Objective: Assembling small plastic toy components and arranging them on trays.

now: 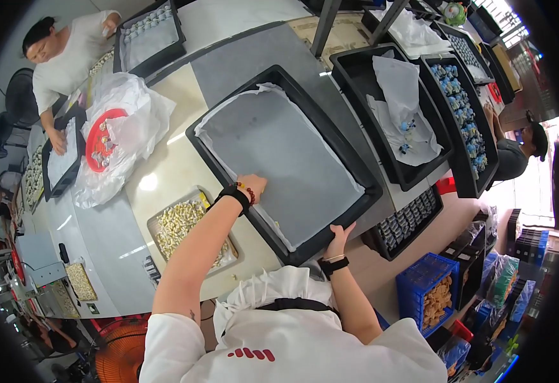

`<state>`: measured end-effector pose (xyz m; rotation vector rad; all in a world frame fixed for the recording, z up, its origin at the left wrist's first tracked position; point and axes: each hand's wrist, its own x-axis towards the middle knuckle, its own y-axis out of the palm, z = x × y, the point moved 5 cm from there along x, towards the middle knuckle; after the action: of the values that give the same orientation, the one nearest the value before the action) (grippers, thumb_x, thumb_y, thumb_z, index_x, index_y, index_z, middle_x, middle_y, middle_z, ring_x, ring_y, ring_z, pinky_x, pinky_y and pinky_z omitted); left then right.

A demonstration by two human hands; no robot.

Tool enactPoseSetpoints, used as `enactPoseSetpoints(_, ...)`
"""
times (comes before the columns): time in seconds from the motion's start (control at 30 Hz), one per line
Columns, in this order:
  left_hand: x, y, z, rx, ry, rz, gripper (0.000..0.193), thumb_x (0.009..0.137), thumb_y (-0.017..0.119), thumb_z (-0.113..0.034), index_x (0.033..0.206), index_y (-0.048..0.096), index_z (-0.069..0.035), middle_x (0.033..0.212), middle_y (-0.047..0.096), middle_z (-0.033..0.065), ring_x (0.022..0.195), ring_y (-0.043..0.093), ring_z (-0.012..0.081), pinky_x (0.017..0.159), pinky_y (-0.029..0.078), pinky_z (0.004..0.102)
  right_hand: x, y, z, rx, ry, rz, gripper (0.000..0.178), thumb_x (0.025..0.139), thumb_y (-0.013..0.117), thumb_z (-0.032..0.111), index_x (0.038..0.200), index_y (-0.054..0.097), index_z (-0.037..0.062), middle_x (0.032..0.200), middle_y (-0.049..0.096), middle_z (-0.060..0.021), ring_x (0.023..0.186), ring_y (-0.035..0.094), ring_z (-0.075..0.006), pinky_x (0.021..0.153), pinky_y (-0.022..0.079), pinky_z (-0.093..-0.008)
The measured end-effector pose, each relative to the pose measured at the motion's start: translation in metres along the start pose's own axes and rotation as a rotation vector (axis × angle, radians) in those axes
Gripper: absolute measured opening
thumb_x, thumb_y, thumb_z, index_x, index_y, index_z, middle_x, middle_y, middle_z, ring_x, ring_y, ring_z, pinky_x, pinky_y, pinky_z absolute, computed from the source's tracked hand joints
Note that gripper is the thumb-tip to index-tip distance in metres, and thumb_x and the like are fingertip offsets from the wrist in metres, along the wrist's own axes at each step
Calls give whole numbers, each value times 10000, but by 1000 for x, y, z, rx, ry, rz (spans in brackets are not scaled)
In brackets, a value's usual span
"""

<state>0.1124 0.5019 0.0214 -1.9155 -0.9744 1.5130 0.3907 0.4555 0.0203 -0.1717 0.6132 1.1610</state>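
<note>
A large black plastic tray (367, 203) lies at a slant in front of me, lined with a pale translucent sheet (292, 159) whose edges curl up along the walls. My left hand (252, 187) is over the tray's near left side, fingers curled closed at the edge of the sheet; what they hold, if anything, is hidden. At the near right corner, my right hand (339, 239) grips the rim with the thumb on top. Left of the tray, beneath my left forearm, sits a shallow tray (234, 254) of small yellow-and-white pieces (179, 223).
A red round tray (109, 117) rests on crumpled plastic film (140, 102) at the left. To the right stand a black tray (356, 70) with loose sheets and another of blue pieces (461, 112). A blue crate (413, 281) is lower right. Co-workers sit at both sides.
</note>
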Motion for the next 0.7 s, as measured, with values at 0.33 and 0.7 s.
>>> enactPoseSetpoints(0.33, -34, -42, -1, -475, 117, -370, 183, 688, 617, -39, 863, 565, -22, 832, 625, 144, 781, 622, 272, 686, 486, 336, -32, 85, 90, -1074, -804, 656, 350, 666, 616, 64, 996, 500, 39, 922, 526, -117, 868, 515, -307, 750, 434, -376)
enactPoseSetpoints(0.7, -237, 72, 92, -839, -390, -1047, 160, 708, 653, -17, 842, 566, -11, 751, 577, 83, 680, 587, 193, 635, 463, 288, -35, 136, -30, -1843, -767, 1320, 298, 783, 502, 71, 1081, 504, 88, 931, 542, -200, 860, 577, -358, 702, 500, -420)
